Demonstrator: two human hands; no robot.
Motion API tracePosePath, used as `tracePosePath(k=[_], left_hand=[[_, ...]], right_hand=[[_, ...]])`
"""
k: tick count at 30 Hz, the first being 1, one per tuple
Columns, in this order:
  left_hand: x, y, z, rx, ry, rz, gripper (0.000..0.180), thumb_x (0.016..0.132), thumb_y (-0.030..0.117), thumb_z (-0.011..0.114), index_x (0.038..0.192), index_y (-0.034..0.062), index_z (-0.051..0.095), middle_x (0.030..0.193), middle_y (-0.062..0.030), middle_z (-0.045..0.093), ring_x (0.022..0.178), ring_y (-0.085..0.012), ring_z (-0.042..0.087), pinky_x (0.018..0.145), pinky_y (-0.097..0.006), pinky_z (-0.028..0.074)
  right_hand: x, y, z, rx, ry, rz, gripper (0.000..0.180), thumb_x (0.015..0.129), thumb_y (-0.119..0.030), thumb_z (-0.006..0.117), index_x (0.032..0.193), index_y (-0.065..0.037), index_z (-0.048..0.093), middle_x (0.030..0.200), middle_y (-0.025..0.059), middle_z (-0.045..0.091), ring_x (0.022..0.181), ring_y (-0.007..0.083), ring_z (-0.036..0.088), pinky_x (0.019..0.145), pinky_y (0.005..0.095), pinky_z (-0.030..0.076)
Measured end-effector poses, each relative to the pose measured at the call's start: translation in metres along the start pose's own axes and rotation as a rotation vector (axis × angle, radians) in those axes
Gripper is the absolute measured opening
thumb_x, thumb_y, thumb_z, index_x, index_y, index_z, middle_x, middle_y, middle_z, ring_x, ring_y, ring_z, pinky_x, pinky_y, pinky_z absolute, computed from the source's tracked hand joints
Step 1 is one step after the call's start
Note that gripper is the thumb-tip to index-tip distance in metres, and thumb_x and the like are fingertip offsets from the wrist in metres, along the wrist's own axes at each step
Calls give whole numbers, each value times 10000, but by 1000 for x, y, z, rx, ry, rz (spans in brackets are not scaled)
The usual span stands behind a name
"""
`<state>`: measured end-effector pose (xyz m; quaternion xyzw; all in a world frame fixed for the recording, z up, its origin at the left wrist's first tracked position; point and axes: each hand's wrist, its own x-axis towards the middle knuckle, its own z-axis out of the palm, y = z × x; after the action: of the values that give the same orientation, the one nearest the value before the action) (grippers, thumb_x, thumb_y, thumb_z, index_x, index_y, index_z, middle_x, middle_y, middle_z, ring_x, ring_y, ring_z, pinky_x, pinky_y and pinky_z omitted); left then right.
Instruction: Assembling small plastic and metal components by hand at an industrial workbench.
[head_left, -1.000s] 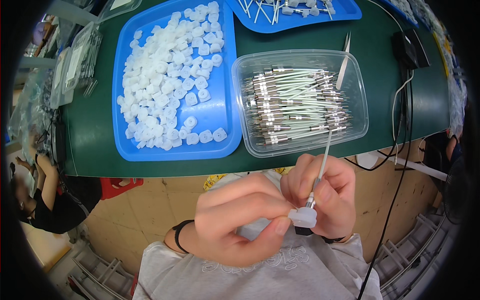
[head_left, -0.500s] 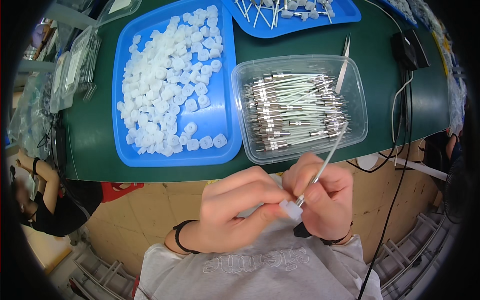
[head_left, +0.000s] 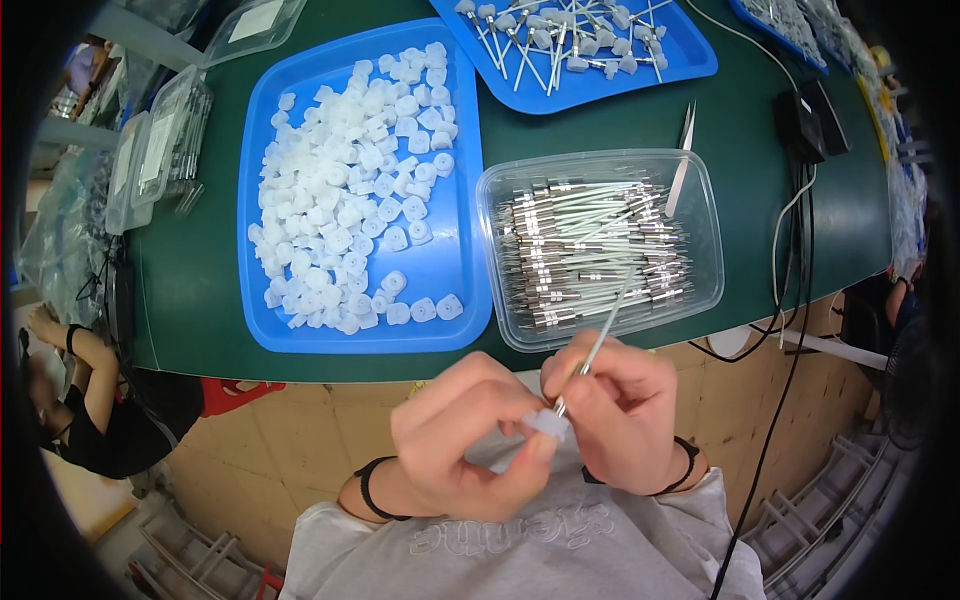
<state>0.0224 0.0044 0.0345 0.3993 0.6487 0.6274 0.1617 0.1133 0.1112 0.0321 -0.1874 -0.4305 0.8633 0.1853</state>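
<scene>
Between the thumb and fingers of my left hand (head_left: 470, 435) is a small translucent white plastic cap (head_left: 546, 424). My right hand (head_left: 620, 410) pinches a thin pale rod with a metal end (head_left: 600, 338), tilted up and away to the right. The rod's metal end meets the cap; how deep it sits inside I cannot tell. Beyond my hands stands a clear plastic box (head_left: 712, 290) full of similar rods. Left of it, a blue tray (head_left: 440, 325) bears a heap of loose white caps (head_left: 340, 190).
Another blue tray (head_left: 530, 100) at the back holds rods with caps on them. Metal tweezers (head_left: 683, 160) lean over the box's right side. Black cables and an adapter (head_left: 800, 125) lie at the right. Clear cases (head_left: 165, 150) stand at the left; a person (head_left: 100, 400) sits beyond.
My hands have shifted slightly left, with the cap and rod still joined. The trays and box appear a little lower in the view.
</scene>
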Motion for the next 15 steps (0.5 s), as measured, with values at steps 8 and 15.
tracePosePath(k=[8,15], left_hand=[[10,-26,-28,782,214,-212,148,661,57,663,783,26,585,701,-59,540,572,-170,507,491,-268,395],[12,-26,-29,892,78,-277,149,683,105,651,798,37,584,722,-56,508,648,-216,493,574,-325,397]], right_hand=[[56,-73,-23,-804,20,-164,153,794,-24,555,923,50,590,860,82,598,645,68,525,547,191,426],[112,-94,-44,-1158,-32,-420,502,764,-1,543,1242,-88,414,1084,103,553,849,142,546,714,243,422]])
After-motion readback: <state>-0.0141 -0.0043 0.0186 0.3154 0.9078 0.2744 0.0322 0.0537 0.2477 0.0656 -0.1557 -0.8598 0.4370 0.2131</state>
